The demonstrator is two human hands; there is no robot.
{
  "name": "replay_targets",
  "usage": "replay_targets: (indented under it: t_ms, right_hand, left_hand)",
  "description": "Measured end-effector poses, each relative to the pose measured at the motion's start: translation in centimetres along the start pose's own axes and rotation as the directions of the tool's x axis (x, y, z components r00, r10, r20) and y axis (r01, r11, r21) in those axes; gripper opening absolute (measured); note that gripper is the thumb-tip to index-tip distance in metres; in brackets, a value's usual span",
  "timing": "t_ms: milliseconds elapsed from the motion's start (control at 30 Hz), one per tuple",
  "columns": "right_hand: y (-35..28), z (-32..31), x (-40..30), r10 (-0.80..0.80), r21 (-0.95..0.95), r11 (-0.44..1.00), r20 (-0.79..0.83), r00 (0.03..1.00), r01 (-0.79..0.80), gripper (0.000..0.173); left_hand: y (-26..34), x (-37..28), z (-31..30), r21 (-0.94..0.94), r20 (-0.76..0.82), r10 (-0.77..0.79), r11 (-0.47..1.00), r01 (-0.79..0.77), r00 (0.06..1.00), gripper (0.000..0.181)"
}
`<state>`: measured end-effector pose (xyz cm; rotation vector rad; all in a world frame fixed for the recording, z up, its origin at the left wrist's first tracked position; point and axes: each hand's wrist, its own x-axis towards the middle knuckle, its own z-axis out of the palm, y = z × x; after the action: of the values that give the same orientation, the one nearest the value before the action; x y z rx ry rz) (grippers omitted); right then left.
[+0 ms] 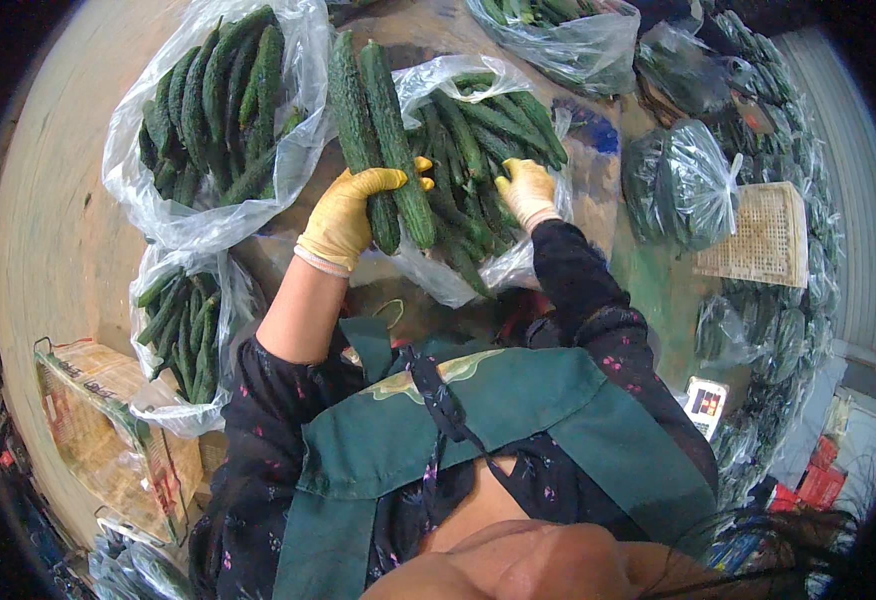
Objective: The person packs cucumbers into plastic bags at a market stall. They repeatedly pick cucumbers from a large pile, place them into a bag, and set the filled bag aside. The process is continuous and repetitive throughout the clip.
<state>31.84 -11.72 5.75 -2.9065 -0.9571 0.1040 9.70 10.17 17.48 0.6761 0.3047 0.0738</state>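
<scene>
My left hand (pixel 344 214), in a yellow coated glove, is closed around two long dark green cucumbers (pixel 391 112) held side by side. They are raised in front of an open clear plastic bag (pixel 442 281) full of cucumbers (pixel 472 146). At the right side of that pile is my right hand (pixel 528 187), gloved in the same yellow, with fingers bent against the cucumbers. Whether it grips one cannot be seen. A larger open bag (pixel 127 169) of cucumbers (pixel 217 112) lies to the left of my left hand.
Below it is a smaller open bag (pixel 175 412) of thinner cucumbers, beside a wire-framed basket (pixel 119 420). Another open bag (pixel 558 56) stands at the top. A tied bag (pixel 678 184) and a plastic crate (pixel 753 236) are at right, near stacked bagged cucumbers (pixel 783 322) and a scale-like device (pixel 706 405).
</scene>
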Motion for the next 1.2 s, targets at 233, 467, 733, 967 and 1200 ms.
replay_targets:
  t_ms: [233, 467, 733, 967, 1200]
  right_hand:
    - [0.2, 3.0, 3.2, 0.174, -0.350, 0.930, 0.151, 0.973, -0.111, 0.071]
    - [7.8, 2.7, 1.4, 0.099, 0.484, 0.864, 0.115, 0.988, -0.142, 0.048]
    - [11.4, -3.4, -8.1, -0.007, 0.797, -0.409, 0.485, 0.875, -0.445, 0.041]
    - [10.4, -3.9, -8.4, 0.046, 0.814, -0.470, 0.410, 0.911, -0.342, 0.040]
    - [9.2, -4.6, -3.3, 0.239, 0.943, 0.102, 0.286, 0.928, -0.317, 0.035]
  left_hand:
    - [0.5, 0.6, -0.1, 0.035, 0.011, 0.017, 0.999, -0.018, 1.000, 0.050]
    - [0.4, 0.9, -0.1, 0.017, 0.009, 0.012, 1.000, -0.013, 1.000, 0.053]
    - [-0.6, 0.8, -0.2, 0.001, 0.026, 0.003, 1.000, -0.003, 1.000, 0.051]
    - [-0.4, 0.2, 0.2, 0.027, 0.015, 0.027, 0.999, -0.027, 1.000, 0.049]
    - [0.5, -0.3, -0.3, -0.023, 0.009, 0.059, 0.998, -0.059, 0.998, 0.045]
